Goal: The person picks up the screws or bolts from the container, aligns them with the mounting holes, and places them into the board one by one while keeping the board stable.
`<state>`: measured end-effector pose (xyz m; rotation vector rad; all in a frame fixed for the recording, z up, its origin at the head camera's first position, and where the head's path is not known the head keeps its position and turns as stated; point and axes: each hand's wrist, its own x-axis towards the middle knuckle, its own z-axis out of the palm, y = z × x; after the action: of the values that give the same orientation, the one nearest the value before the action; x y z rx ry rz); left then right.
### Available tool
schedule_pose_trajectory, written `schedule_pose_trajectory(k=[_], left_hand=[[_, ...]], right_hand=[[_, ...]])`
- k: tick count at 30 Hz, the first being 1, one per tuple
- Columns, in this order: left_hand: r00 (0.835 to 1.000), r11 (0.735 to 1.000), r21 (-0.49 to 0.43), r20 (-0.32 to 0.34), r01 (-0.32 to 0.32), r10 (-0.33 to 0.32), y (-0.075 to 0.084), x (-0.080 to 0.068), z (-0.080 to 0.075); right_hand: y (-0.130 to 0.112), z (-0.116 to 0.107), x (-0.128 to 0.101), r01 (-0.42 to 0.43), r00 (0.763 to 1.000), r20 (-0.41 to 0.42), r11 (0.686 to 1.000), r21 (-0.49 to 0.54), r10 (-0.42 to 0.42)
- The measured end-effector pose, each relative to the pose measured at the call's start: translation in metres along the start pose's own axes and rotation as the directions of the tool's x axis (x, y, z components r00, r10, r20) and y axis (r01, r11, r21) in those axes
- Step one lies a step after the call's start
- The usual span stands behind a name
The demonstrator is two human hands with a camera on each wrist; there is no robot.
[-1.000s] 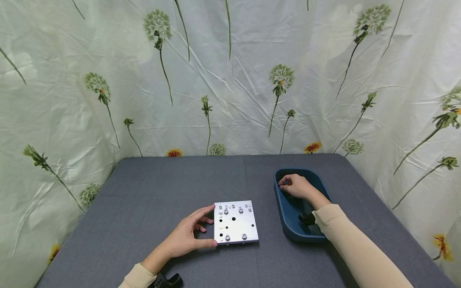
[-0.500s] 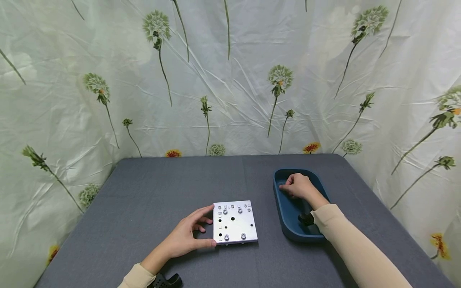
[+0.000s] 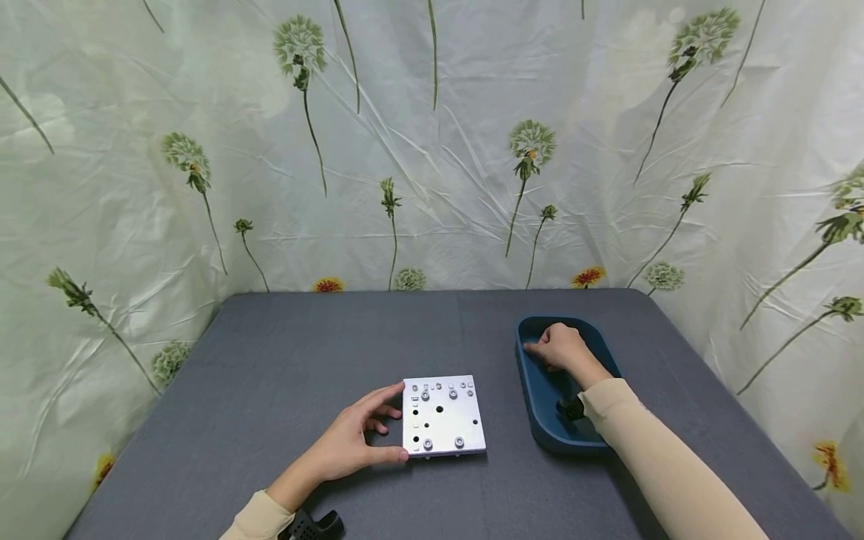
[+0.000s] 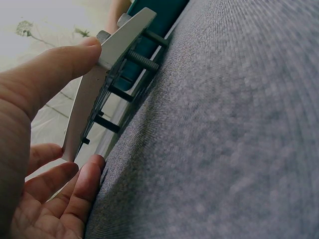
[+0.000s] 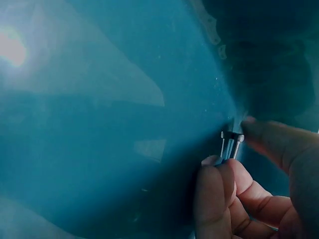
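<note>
My left hand [image 3: 344, 441] holds a flat silver metal plate [image 3: 445, 420] by its left side, thumb at the near corner and a finger at the far one. Socket-head screws and several holes show on the plate's top. In the left wrist view, threaded screw ends [image 4: 143, 60] stick out from its underside toward the cloth. My right hand [image 3: 563, 349] reaches into a dark blue bin [image 3: 529, 397] at the right. In the right wrist view, its fingers curl around small metal screws [image 5: 232, 144], heads up, beside the bin's wall; the fingers hide their lower ends.
Grey cloth [image 3: 324, 337] covers the table. The bin stands a short way right of the plate, with its walls rising around my right hand. A white floral curtain [image 3: 445, 150] hangs behind and at both sides. A black wrist mount [image 3: 313, 526] sits below my left hand.
In the bin, my right hand's fingers have drawn in and curled more, shifting slightly. The left hand and the plate keep their place.
</note>
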<state>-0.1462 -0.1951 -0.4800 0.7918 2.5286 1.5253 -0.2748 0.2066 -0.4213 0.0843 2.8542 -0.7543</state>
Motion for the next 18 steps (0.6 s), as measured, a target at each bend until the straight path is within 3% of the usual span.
schedule_pose_trajectory(k=[12, 18], left_hand=[[1.000, 1.000, -0.005, 0.002, -0.008, 0.008, -0.0010, -0.0007, 0.0008], [1.000, 1.000, 0.002, 0.004, 0.005, -0.005, 0.0007, -0.0003, -0.0002]], right_hand=[[-0.0065, 0.0060, 0.0023, 0.029, 0.999, -0.044, 0.998, -0.054, -0.031], [-0.0097, 0.0071, 0.0024, 0.001, 0.998, -0.059, 0.997, -0.072, -0.006]])
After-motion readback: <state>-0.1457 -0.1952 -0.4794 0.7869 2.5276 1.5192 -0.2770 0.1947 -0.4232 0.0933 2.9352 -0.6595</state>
